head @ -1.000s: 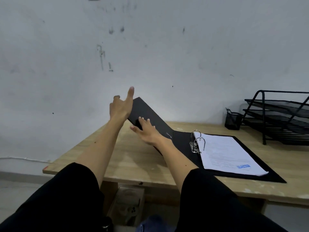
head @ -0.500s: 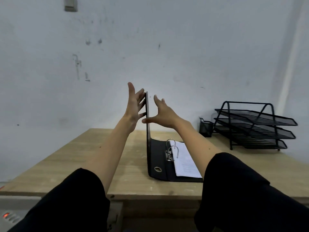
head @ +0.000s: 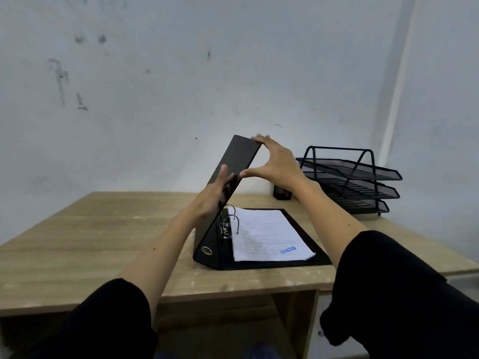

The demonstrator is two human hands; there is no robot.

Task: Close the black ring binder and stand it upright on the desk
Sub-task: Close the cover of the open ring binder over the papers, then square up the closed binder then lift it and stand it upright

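- The desk (head: 103, 237) carries the whole scene, and the black ring binder (head: 259, 263) lies on it near the front edge, back cover flat, spine on the left with its round metal eyelet facing the camera.
- The front cover (head: 234, 161) is tipped over past upright, leaning rightward above the paper stack (head: 267, 234). Its long edge runs away from the person toward the wall, and the gap beneath it opens to the right.
- Right hand (head: 277, 161): fingers spread over the top far edge of the cover, thumb stretched back toward its underside. An open, steadying hold, not a clench.
- Left hand (head: 215, 193): flat and released, palm and fingers pressed on the cover's outer face, lower down near the hinge.
- Both hands touch the cover, the left on the pushing side; closing looks to me like a push down and right.
- The metal rings (head: 232, 216) stand under the descending cover, just left of the sheets.
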